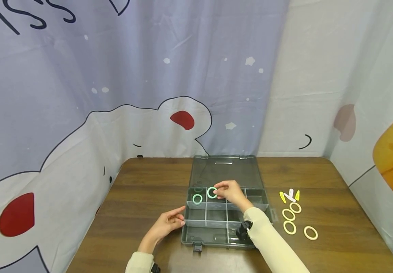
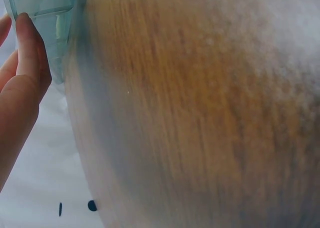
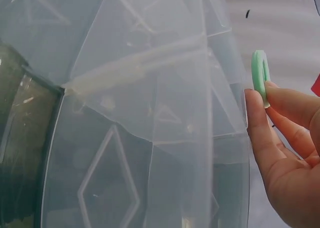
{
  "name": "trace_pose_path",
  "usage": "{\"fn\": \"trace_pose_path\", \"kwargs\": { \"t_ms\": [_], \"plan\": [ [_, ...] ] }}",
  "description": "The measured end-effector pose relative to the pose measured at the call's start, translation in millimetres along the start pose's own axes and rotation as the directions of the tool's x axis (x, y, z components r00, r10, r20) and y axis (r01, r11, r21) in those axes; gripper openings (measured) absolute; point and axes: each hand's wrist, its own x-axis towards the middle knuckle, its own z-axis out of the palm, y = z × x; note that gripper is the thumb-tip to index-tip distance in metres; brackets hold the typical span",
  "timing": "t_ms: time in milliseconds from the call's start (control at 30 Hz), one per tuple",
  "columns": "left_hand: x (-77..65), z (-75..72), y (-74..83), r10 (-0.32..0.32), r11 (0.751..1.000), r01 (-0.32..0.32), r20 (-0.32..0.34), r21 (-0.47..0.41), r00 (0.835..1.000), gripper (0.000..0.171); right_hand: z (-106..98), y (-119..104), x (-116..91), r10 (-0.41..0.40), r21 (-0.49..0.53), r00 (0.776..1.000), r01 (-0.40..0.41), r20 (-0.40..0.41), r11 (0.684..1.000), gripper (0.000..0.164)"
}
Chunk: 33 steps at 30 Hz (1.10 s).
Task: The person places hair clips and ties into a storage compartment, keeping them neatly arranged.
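Note:
A green ring (image 1: 212, 192) is pinched between the thumb and fingers of my right hand (image 1: 231, 192), over the back row of a clear grey compartment box (image 1: 216, 215). In the right wrist view the same mint ring (image 3: 258, 78) stands upright at the fingertips, beyond the dividers. Another green ring (image 1: 197, 199) lies in the box's back left compartment. My left hand (image 1: 169, 223) has its fingertips at the box's left side wall, fingers loosely bent. In the left wrist view, those fingers (image 2: 31, 48) are against the see-through wall.
The box's lid (image 1: 226, 172) lies folded back toward the curtain. Right of the box are several pale yellow rings (image 1: 290, 227), two yellow hair clips (image 1: 282, 197) and white-pink clips (image 1: 291, 194). A latch (image 1: 198, 247) sticks out from the front edge. A patterned curtain (image 1: 182, 57) hangs behind the wooden table (image 1: 141, 189).

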Motion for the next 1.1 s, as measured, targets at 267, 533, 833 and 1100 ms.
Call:
{"fn": "trace_pose_path", "kwargs": {
  "t_ms": [267, 533, 833, 1100],
  "plan": [
    [-0.5, -0.7, 0.4, 0.008, 1.0, -0.008, 0.003, 0.005, 1.0, 0.063, 2.9, 0.4, -1.9, -0.041, -0.108, 0.999, 0.041, -0.002, 0.993, 0.02],
    [-0.7, -0.6, 0.4, 0.01, 1.0, -0.01, 0.007, 0.002, 1.0, 0.062, 1.8, 1.4, -3.6, -0.064, -0.143, 0.998, 0.067, 0.026, 0.987, 0.022],
    [-0.3, -0.3, 1.1, 0.007, 1.0, -0.007, -0.009, 0.008, 1.0, 0.061, 2.1, 0.4, -4.5, -0.113, -0.261, 0.992, 0.123, 0.051, 0.958, 0.022],
    [0.3, -0.1, 0.0, 0.001, 1.0, -0.001, -0.013, 0.014, 1.0, 0.061, 2.8, 1.6, -4.5, -0.131, -0.286, 0.99, 0.138, 0.043, 0.948, 0.02]
  ]
}}
